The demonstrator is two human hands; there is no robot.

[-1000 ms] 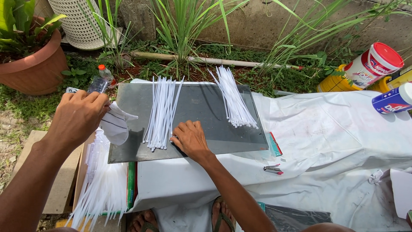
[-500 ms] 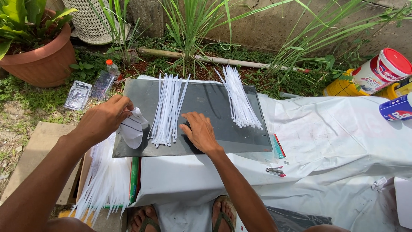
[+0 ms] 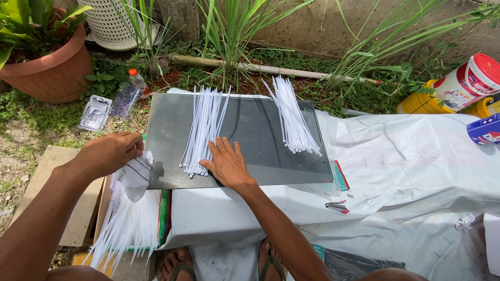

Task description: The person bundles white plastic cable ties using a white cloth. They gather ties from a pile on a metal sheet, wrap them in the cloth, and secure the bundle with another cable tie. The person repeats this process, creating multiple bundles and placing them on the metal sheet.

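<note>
On the smooth grey sheet, the right hand lies flat and spread, touching thin white strips; the left hand pinches a soft white cloth

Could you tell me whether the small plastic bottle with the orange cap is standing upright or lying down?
Lying down. The plastic bottle rests on its side among the weeds beside the terracotta pot, its orange cap pointing away from the glass sheet.

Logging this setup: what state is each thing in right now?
Left hand: gripping a white cloth.
Right hand: flat on the glass pane, touching the left ties.
Right ties: loose pile, untouched.
Bottle: capped, lying down.
Paint can: lidded, tilted.
</note>
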